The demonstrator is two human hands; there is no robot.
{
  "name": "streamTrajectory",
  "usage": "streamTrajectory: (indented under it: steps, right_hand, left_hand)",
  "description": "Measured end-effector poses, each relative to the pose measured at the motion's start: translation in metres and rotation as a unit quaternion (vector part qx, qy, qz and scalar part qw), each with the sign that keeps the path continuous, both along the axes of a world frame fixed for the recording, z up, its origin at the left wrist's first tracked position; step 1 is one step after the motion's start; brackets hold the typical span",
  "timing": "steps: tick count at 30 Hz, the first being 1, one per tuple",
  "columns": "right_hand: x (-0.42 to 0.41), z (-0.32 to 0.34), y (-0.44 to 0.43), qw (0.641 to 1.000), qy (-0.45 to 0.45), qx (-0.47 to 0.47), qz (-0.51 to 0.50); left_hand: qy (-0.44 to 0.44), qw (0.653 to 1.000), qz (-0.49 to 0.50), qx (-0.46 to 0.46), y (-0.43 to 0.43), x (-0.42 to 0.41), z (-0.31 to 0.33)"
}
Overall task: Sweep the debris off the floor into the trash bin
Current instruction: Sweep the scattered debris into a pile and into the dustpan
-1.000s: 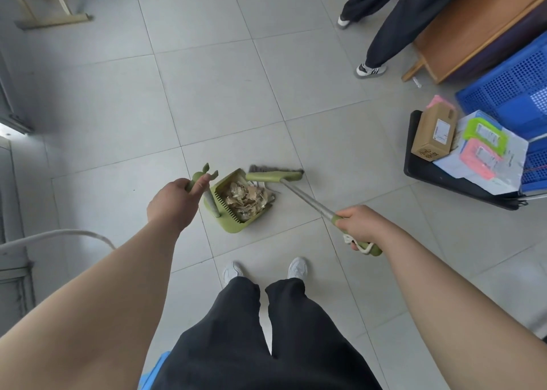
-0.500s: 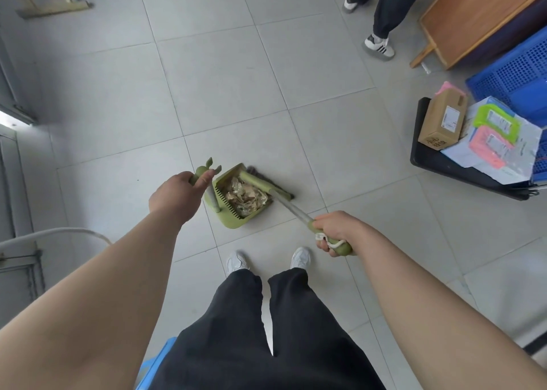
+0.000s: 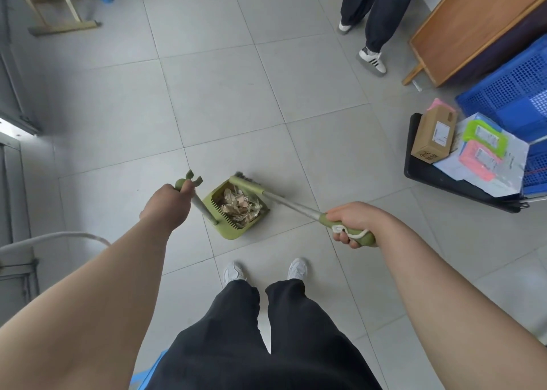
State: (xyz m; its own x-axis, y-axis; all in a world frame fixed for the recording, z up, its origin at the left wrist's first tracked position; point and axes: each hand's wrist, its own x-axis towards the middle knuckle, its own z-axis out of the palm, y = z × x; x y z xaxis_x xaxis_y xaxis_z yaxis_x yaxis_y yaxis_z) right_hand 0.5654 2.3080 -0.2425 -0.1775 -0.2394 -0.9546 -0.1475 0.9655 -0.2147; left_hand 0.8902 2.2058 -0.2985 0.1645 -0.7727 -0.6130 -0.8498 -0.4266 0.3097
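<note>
The dustpan point(image 3: 233, 212) handle is gripped in the closed left hand point(image 3: 167, 206); the broom point(image 3: 284, 203) grip is enclosed by the right hand point(image 3: 352, 222). Debris point(image 3: 239, 204) lies in the pan. At two o'clock, the cardboard box point(image 3: 433, 135) carries illegible print.

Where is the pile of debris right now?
In the head view the debris lies inside the green dustpan on the floor, just ahead of the person's shoes, between the left hand and the broom head.
</note>
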Motion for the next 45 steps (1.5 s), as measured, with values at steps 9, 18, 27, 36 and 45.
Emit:
streamTrajectory:
  steps: [9, 18, 27, 36, 45]
  right_hand:
    - [0.002, -0.046, -0.041, 0.995, 0.050, -0.048, -0.077]
    - [0.052, -0.067, -0.041, 0.998, 0.027, 0.036, -0.045]
    - [0.036, -0.010, -0.042, 0.997, -0.006, 0.056, 0.060]
    - [0.014, 0.032, -0.053, 0.988, -0.078, 0.008, -0.130]
    - [0.010, 0.068, -0.068, 0.964, -0.112, -0.091, -0.226]
  left_hand:
    - [-0.004, 0.999, 0.048, -0.002, 0.008, 0.025, -0.001]
    - [0.044, 0.996, 0.073, 0.009, 0.006, 0.025, -0.010]
    - [0.012, 0.997, 0.074, -0.001, 0.000, 0.021, -0.003]
    - [0.039, 0.989, 0.137, -0.046, -0.006, 0.019, 0.021]
    - [0.137, 0.967, 0.191, -0.102, -0.032, 0.002, 0.060]
